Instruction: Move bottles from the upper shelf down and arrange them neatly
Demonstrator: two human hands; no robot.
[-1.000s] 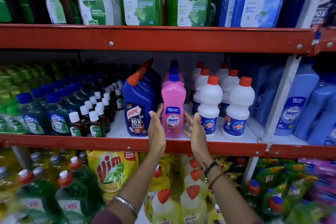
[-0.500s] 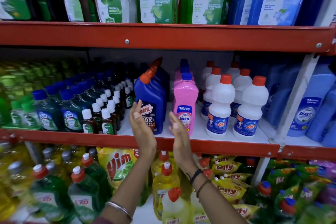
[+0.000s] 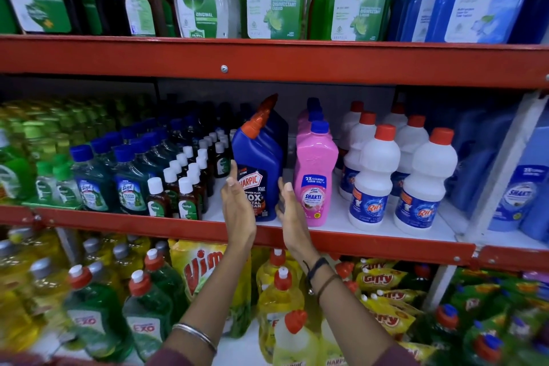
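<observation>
Both hands' grip: left hand and right hand spread flat, flanking the Harpic bottle to square it

Bright, even light falls from above and in front; the red metal shelf rail casts a dim band over the back rows beneath it. Around the sharp dark blue plastic Harpic bottle, the left and bottom edges smear with blur, and the rail bows from wide-angle distortion.
</observation>
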